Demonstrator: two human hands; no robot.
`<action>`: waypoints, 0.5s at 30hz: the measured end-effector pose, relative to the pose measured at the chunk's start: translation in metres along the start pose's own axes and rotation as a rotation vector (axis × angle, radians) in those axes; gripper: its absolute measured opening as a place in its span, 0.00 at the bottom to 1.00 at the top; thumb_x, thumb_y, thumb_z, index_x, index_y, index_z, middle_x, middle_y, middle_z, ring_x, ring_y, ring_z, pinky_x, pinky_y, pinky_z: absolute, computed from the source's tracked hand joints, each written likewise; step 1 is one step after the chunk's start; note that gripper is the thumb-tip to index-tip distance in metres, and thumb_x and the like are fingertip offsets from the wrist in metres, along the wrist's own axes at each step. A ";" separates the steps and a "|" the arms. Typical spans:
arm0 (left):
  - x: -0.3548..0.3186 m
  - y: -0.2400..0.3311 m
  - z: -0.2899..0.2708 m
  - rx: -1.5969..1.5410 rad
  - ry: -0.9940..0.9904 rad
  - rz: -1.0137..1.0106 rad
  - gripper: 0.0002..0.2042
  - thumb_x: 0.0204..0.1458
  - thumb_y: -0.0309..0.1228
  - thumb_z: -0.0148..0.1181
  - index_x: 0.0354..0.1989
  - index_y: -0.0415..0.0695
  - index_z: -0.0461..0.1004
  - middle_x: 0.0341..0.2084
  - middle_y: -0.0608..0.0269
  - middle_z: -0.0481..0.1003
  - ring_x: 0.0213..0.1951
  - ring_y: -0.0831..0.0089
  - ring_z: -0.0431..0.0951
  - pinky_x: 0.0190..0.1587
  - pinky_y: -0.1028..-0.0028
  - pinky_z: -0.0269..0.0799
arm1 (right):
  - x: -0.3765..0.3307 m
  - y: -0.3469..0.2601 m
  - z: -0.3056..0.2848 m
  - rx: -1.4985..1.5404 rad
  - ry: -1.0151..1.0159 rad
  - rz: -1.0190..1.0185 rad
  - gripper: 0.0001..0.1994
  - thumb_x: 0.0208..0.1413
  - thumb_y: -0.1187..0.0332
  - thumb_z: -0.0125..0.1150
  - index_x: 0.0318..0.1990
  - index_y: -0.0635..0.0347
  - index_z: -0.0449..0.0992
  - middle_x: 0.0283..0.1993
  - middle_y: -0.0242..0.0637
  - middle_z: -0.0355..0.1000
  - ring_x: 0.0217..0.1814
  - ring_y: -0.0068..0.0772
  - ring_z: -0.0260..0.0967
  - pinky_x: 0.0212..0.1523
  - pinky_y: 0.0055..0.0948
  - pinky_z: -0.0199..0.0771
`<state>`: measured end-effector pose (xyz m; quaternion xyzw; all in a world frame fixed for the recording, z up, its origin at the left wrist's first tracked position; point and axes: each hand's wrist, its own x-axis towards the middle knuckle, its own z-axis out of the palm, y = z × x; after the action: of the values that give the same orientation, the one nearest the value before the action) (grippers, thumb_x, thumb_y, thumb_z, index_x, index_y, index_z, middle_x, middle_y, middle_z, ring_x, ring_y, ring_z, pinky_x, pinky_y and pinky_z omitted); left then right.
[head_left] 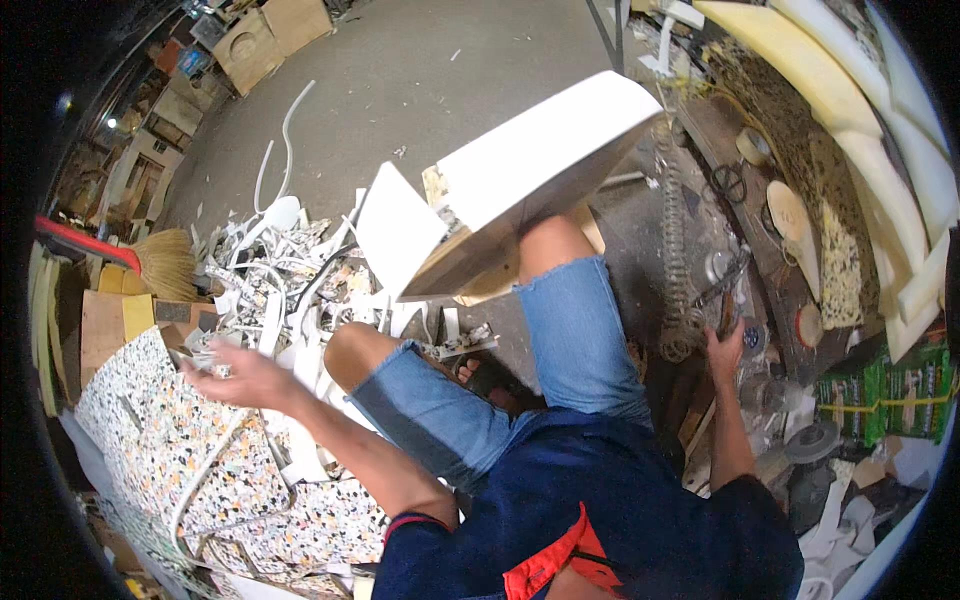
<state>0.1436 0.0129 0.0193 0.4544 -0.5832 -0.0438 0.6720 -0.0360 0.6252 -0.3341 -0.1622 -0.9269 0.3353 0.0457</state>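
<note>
My left hand (pixel 245 378) is out to the left, slightly blurred, with its fingers apart and nothing seen in them. Beneath and beside it lies a speckled foam sheet (pixel 200 440). Over on the right, my right hand (pixel 726 350) closes around the lower end of a dark metal hand tool (pixel 732 285); its exact kind is hard to make out. A wooden piece with a white covered face (pixel 550 150) rests tilted by my knees, untouched by either hand. One white flap (pixel 398 235) sticks out at its left end.
White and speckled offcuts (pixel 285 265) heap on the floor to the left, by a red-handled broom (pixel 165 262). A clear coiled hose (pixel 673 230) hangs beside the cluttered workbench (pixel 740 180) at right. Bent foam slabs (pixel 870 170) and green packets (pixel 905 395) lie farther right.
</note>
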 end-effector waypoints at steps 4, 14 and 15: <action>-0.117 0.040 -0.021 -0.147 -0.662 0.317 0.59 0.40 0.39 0.80 0.75 0.38 0.42 0.73 0.33 0.44 0.75 0.45 0.45 0.75 0.52 0.45 | 0.064 -0.036 0.020 0.042 -0.009 0.065 0.49 0.50 0.47 0.72 0.72 0.68 0.55 0.72 0.60 0.58 0.73 0.59 0.57 0.71 0.46 0.58; -0.122 0.067 0.002 -0.209 -0.760 0.060 0.32 0.55 0.32 0.63 0.66 0.31 0.59 0.56 0.34 0.70 0.56 0.45 0.74 0.56 0.58 0.73 | 0.127 -0.006 0.057 0.008 0.150 0.198 0.44 0.57 0.38 0.58 0.67 0.73 0.64 0.66 0.61 0.66 0.70 0.60 0.61 0.69 0.46 0.61; -0.119 0.058 -0.002 -0.287 -0.852 -0.205 0.29 0.57 0.32 0.61 0.63 0.30 0.62 0.53 0.38 0.73 0.50 0.49 0.78 0.52 0.60 0.76 | 0.127 -0.011 0.048 0.030 0.122 0.154 0.45 0.57 0.38 0.58 0.67 0.74 0.63 0.66 0.62 0.66 0.70 0.61 0.61 0.69 0.46 0.61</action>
<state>0.0806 0.1180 -0.0307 0.3536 -0.7476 -0.3731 0.4205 -0.1685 0.6298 -0.3671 -0.2521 -0.9021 0.3414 0.0786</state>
